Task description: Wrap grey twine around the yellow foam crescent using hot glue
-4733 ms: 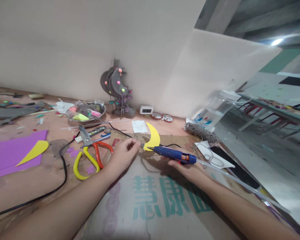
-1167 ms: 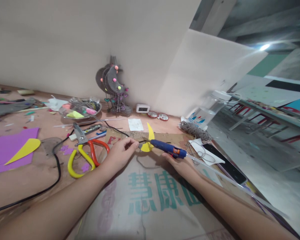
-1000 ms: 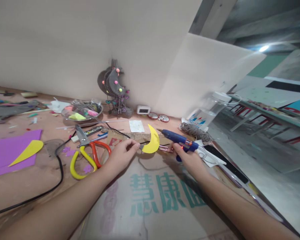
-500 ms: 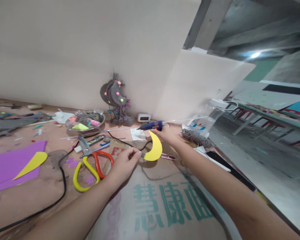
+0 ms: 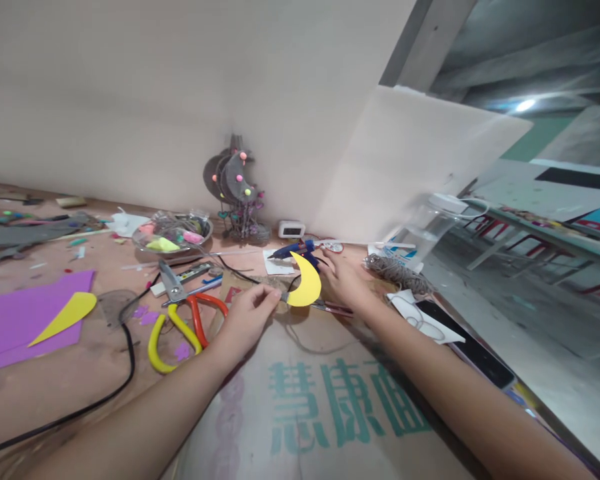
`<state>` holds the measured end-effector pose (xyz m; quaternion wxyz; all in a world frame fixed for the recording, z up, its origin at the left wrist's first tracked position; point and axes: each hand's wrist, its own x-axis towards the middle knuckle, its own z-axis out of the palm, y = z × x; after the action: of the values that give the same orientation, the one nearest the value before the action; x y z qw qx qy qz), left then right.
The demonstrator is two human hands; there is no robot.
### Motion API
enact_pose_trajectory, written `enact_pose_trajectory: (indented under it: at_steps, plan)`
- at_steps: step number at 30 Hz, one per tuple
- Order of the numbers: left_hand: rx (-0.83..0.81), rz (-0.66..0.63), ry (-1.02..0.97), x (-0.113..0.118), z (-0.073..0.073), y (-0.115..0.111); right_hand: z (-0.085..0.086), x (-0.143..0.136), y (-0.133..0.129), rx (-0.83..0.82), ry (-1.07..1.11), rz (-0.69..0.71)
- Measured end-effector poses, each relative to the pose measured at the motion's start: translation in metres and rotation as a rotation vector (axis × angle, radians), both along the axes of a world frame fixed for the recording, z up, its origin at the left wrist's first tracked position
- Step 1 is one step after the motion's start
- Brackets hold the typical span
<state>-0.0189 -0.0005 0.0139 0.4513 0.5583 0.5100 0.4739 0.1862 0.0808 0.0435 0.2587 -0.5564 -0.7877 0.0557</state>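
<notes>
Between the thumb and fingers of my left hand (image 5: pixel 250 319) is the lower-left tip of a yellow crescent moon cutout (image 5: pixel 309 285), held up over the cardboard. A small grey bit shows at the pinched tip. Just behind the crescent, a blue glue gun (image 5: pixel 291 250) lies with its nozzle over a white paper square (image 5: pixel 279 268). My right hand (image 5: pixel 349 283) is beside the glue gun's rear, fingers spread and apart from it. Under the hands lies printed cardboard (image 5: pixel 300 347). A utility knife (image 5: pixel 336 309) is partly covered by the crescent.
Scissors (image 5: pixel 197 320) with red and yellow handles lie left, near purple sheets (image 5: pixel 25 310) bearing a yellow teardrop cutout (image 5: pixel 67 319). Behind are a bowl (image 5: pixel 143 250) of clay, a grey moon ornament (image 5: pixel 237 187) and a small white clock (image 5: pixel 291 229). Right: grey yarn (image 5: pixel 397 272), phone (image 5: pixel 473 350), clear jug (image 5: pixel 433 220).
My right hand has let go of the glue gun and drawn back toward me, its fingers opening. The gun now rests on the table. My left hand still holds the crescent.
</notes>
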Motion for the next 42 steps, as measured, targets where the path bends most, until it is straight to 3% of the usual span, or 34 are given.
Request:
enact_pose_trajectory:
  at_steps: [4, 10, 15, 21, 26, 31, 36, 42]
  plan:
    - [0.002, -0.013, -0.056, 0.001, -0.003, 0.001, 0.003, 0.01, -0.042, -0.025, 0.038, 0.182]
    - [-0.033, -0.02, -0.162, 0.0, -0.006, 0.003, -0.006, -0.024, -0.093, -0.129, 0.094, 0.361]
    - [0.044, 0.035, -0.039, -0.001, -0.001, -0.001, -0.006, -0.043, -0.104, 0.064, -0.101, 0.494]
    - [0.089, 0.007, 0.113, 0.002, 0.003, -0.005, -0.004, -0.041, -0.107, 0.155, -0.383, 0.508]
    - [0.097, -0.061, 0.168, 0.003, 0.004, -0.007, 0.016, -0.038, -0.096, 0.261, -0.317, 0.457]
    - [0.113, -0.084, 0.216, 0.003, 0.002, -0.006, 0.032, -0.032, -0.078, 0.106, -0.081, 0.316]
    - [0.113, -0.077, 0.242, 0.002, 0.002, -0.006, 0.027, -0.021, -0.061, -0.089, 0.154, 0.213]
    - [0.108, -0.097, 0.28, 0.002, 0.003, -0.006, 0.021, -0.007, -0.049, -0.239, 0.193, 0.23]
